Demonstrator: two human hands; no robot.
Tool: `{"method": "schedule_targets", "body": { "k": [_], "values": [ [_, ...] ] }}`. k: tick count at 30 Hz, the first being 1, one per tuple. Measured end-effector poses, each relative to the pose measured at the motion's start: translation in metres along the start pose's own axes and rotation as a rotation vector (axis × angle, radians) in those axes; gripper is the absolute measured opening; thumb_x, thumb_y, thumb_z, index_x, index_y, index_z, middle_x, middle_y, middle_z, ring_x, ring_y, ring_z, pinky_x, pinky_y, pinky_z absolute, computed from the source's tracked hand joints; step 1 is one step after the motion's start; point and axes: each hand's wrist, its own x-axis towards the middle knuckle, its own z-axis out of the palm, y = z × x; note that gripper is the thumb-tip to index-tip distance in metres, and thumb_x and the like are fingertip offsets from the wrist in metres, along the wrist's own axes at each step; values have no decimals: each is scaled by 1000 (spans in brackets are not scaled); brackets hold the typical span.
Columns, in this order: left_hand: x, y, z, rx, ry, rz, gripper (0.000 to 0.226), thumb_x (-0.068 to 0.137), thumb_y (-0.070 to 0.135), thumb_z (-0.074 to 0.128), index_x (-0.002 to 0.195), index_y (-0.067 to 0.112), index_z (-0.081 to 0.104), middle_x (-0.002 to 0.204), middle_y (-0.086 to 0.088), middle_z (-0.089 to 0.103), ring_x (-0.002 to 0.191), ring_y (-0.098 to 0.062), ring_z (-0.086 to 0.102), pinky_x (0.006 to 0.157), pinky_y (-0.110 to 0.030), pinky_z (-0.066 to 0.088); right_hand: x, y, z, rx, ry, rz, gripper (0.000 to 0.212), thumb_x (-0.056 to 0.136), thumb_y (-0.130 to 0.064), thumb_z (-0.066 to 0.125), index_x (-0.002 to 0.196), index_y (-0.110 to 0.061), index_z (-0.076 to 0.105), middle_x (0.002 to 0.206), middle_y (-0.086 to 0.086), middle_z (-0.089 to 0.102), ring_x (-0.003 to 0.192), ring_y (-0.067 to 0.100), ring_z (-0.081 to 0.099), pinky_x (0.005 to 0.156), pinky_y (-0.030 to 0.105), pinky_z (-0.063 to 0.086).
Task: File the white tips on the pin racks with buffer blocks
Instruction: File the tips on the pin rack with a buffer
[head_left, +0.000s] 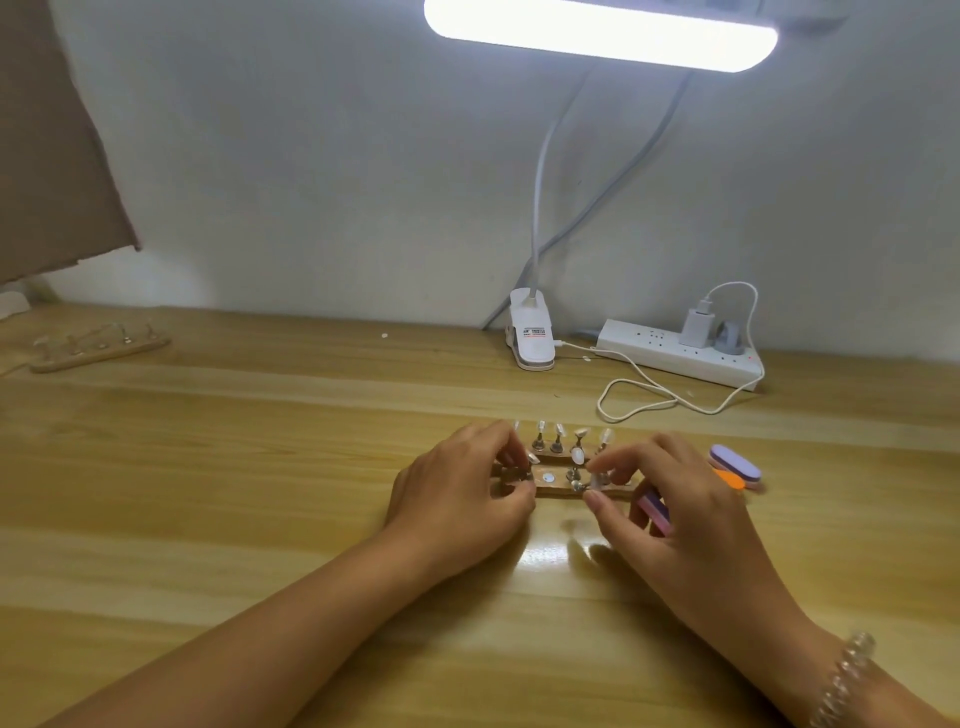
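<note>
Two wooden pin racks lie side by side mid-table: the near rack (556, 484) and the far rack (558, 454), each carrying metal pins with white tips (575, 457). My left hand (462, 486) grips the left end of the near rack, thumb and fingers curled round it. My right hand (670, 499) pinches a pin with its white tip (597, 483) on the near rack between thumb and forefinger, while a pink-purple buffer block (655, 512) is tucked under its other fingers.
A stack of buffer blocks (736, 467), purple on top with orange below, lies right of the racks. A third pin rack (98, 345) sits far left. A clip lamp base (531, 338), a power strip (680, 353) and a looped white cable (639, 395) are at the back.
</note>
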Motion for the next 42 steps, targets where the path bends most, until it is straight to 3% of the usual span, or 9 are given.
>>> {"method": "schedule_targets", "body": {
  "k": [7, 13, 20, 25, 30, 33, 35, 39, 42],
  "values": [
    [-3, 3, 0, -77, -35, 150, 20, 81, 38, 70, 91, 42, 53, 100, 21, 55, 69, 9, 50, 62, -22, 35, -1, -3, 0, -38, -5, 18, 15, 80, -25, 73, 94, -27, 66, 95, -12, 47, 69, 11, 56, 57, 38, 53],
    [-6, 5, 0, -63, -49, 240, 23, 81, 37, 70, 93, 43, 52, 99, 20, 52, 70, 10, 51, 58, -19, 32, -2, -4, 0, -148, -20, -21, 18, 80, -26, 74, 96, -27, 66, 97, -11, 47, 61, 8, 53, 49, 34, 51],
    [-7, 5, 1, -58, -44, 252, 21, 83, 39, 67, 96, 43, 51, 99, 20, 50, 65, 1, 52, 56, -20, 31, -3, -5, 0, -227, -115, -55, 26, 78, -26, 78, 101, -26, 67, 98, -9, 50, 60, -8, 40, 45, 18, 41],
    [-7, 6, 0, -32, -43, 197, 20, 84, 41, 63, 98, 43, 50, 100, 21, 51, 68, 4, 50, 58, -19, 32, -2, -7, 0, -201, -58, -58, 39, 79, -27, 73, 116, -26, 63, 96, -12, 49, 67, 1, 51, 45, 27, 50],
    [-3, 3, 0, -30, -15, 75, 14, 85, 44, 61, 91, 44, 49, 99, 25, 55, 70, 6, 48, 62, -23, 34, -2, -9, -1, -158, -9, -36, 29, 81, -24, 68, 108, -25, 59, 79, -17, 55, 59, 10, 56, 49, 37, 52],
    [-2, 2, 1, -19, 8, 62, 15, 84, 44, 62, 89, 42, 48, 95, 26, 54, 70, 7, 48, 60, -20, 32, -4, -11, -2, -116, -63, 2, 11, 82, -38, 54, 92, -33, 55, 61, -19, 52, 53, 9, 53, 47, 34, 46],
    [-2, 2, 2, -3, 30, 69, 17, 85, 43, 63, 89, 41, 46, 87, 27, 52, 70, 6, 49, 58, -18, 31, -5, -14, -3, -116, -113, 39, 15, 79, -48, 42, 80, -34, 48, 53, -13, 49, 50, 11, 49, 46, 28, 37],
    [-4, 1, 3, 3, 73, 110, 21, 85, 38, 64, 88, 39, 43, 87, 25, 53, 74, 3, 54, 59, -24, 36, -5, -16, -4, -130, -206, 88, 25, 71, -54, 33, 80, -31, 38, 58, -5, 48, 55, 15, 49, 50, 30, 35],
    [-5, 4, 2, -28, 123, 132, 21, 84, 37, 65, 88, 37, 45, 88, 22, 60, 74, 0, 58, 61, -27, 45, -4, -18, -4, -53, -211, 136, 31, 67, -49, 41, 90, -30, 32, 71, -7, 44, 65, 10, 49, 51, 23, 33]
  ]
}}
